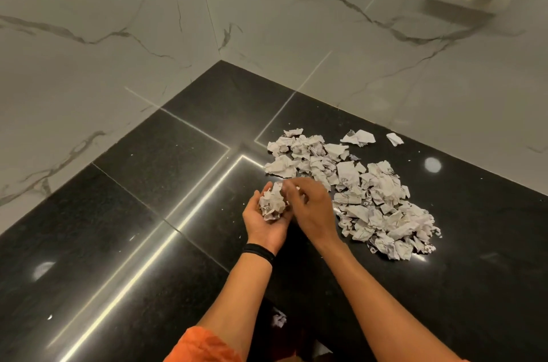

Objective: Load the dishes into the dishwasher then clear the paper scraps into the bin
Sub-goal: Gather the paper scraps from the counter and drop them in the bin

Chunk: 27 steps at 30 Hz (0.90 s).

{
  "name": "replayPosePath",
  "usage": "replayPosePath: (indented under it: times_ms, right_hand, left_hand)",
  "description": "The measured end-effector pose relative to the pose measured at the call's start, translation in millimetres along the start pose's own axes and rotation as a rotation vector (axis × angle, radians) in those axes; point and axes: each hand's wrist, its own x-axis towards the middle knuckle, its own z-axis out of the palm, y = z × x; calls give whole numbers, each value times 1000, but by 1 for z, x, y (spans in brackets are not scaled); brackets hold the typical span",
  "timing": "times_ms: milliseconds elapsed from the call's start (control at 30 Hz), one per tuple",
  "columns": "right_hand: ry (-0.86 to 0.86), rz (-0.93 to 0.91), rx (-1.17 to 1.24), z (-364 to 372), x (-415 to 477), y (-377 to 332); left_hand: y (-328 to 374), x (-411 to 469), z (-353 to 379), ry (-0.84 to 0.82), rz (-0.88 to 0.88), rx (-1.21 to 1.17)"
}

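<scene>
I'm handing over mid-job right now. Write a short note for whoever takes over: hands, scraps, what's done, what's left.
Left hand: palm up, holds a wad of scraps.
Right hand: over the wad, fingers blurred, grip unclear.
Pile of scraps: on the black counter; loose pieces near the wall; one stray scrap between the forearms.
Done: one handful gathered.
Left: gather the rest and bin it all. No bin, dishes or dishwasher in view.

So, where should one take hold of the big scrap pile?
Probably its near-left edge, from above with a wide pinch: the pile is loose, crumpled scraps on a flat counter, and that edge lies closest to the left hand cupping a wad.
</scene>
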Motion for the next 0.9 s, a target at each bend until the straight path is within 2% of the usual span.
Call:
replayPosePath:
  times_ms: [67, 133, 267, 367, 433, 567, 633, 767, 900]
  right_hand:
    - [11, 80, -37, -1, 16, 5]
    - [-111, 119, -161, 1, 30, 16]
    - [-360, -19, -445, 21, 41, 35]
    - [-373, -84, -577, 29, 39, 40]
    - [-293, -44, -513, 28, 34, 37]
    - [-52, 157, -95, 22, 20, 8]
    - [-76, 126, 32, 22, 11, -14]
    - [-142, 134, 76, 24, -2, -31]
    - [162, 209, 195, -1, 2, -17]
  left_hand:
    - [9, 2, -4, 1, -19, -36]
    - [18, 4, -8, 12, -21, -55]
    - [36, 6, -15, 34, -11, -56]
    - [42, 10, -19, 45, -16, -9]
    - [43, 11, -20, 42, -20, 17]
    - [38, 15, -20, 15, -51, 88]
    - [33, 18, -18, -17, -75, 117]
    - [23, 23, -13, -17, -132, 114]
    - [19, 21, -5, -49, -126, 80]
